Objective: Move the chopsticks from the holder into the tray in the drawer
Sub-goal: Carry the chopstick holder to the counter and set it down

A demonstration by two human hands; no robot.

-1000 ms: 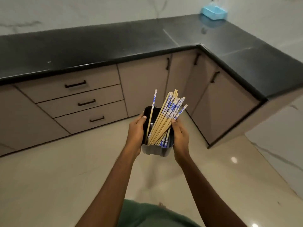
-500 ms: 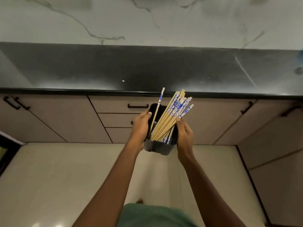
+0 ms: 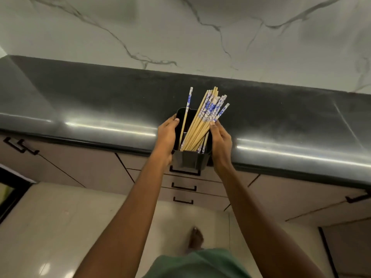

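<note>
A dark rectangular holder point(image 3: 189, 160) is full of several wooden chopsticks point(image 3: 202, 119) with blue-and-white patterned tops; one stick leans apart at the left. My left hand point(image 3: 167, 135) grips the holder's left side and my right hand point(image 3: 219, 142) grips its right side. The holder hangs in the air over the front edge of the black countertop point(image 3: 100, 101). Below it is a stack of three shut drawers point(image 3: 183, 187) with black handles. No tray is in view.
A marble wall rises behind the countertop. Beige cabinet doors point(image 3: 84, 163) flank the drawers on both sides. A glossy tiled floor point(image 3: 60, 227) lies below, with my bare foot point(image 3: 195, 238) on it. A dark edge shows at far left.
I have come closer to the counter. The holder has risen from in front of the drawers to above the countertop's front edge, still held by both hands.
</note>
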